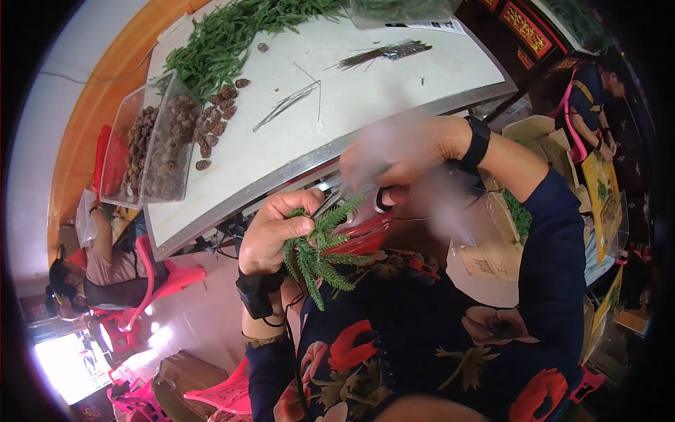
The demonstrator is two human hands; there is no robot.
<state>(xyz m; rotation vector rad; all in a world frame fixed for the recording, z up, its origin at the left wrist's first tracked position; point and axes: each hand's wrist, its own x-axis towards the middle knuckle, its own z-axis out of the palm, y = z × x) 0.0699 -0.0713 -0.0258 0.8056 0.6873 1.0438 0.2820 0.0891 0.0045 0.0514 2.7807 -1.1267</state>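
Note:
My left hand (271, 232) grips a bunch of green artificial fir sprigs (320, 250), their tips fanning down and right over my lap. My right hand (401, 158) is closed on a pair of scissors (351, 200) with dark handles, whose blades point toward the sprigs' stems. The right hand is blurred by motion. Both hands hover just off the near edge of a white table (337, 112). A black band sits on each wrist.
On the table lie a heap of green sprigs (225, 39), loose pine cones (218, 116), a clear box of pine cones (151, 144), thin wires (288, 102) and a dark bundle (387, 50). One person sits at the left (91, 271), another at the right (590, 105). Pink stools stand below.

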